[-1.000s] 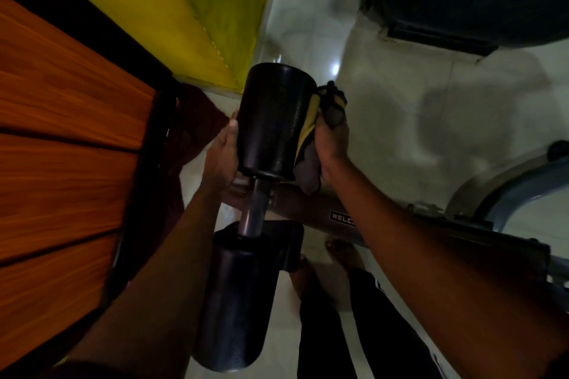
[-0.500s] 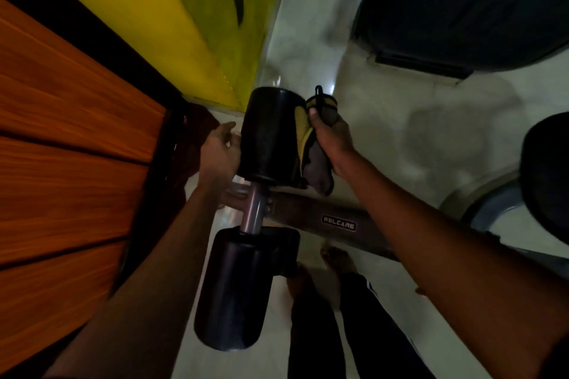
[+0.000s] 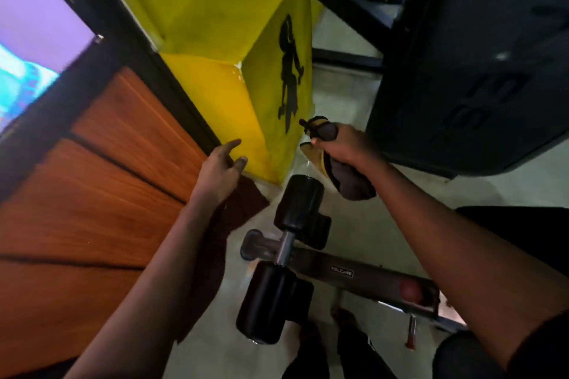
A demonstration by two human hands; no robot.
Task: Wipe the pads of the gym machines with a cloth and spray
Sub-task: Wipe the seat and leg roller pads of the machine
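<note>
At the far left a lit screen (image 3: 30, 49) sits above a wooden panel (image 3: 92, 194). The left hand (image 3: 220, 169) hangs in the air in front of that panel, its fingers (image 3: 234, 144) loosely spread and holding nothing. It looks free to steady a pad when one needs it. Just behind it stands a yellow block (image 3: 246, 24).

Lower and to the right, two black roller pads share a short steel axle at the end of a metal bar (image 3: 363, 277), low over the floor (image 3: 345, 95): the near pad (image 3: 268, 304) and the far pad (image 3: 298, 203). Neither hand touches them.

The right hand (image 3: 345, 144) grips a bunched grey-and-yellow cloth (image 3: 348, 178). Its fingers curl tight round the middle, so a tuft pokes out above the fist and a longer fold dangles below, ready for wiping. That fold hangs just beside the far pad's outer end and seems clear of it, though this view from above cannot settle that. No spray bottle shows. A big dark machine (image 3: 477, 71) fills the right.
</note>
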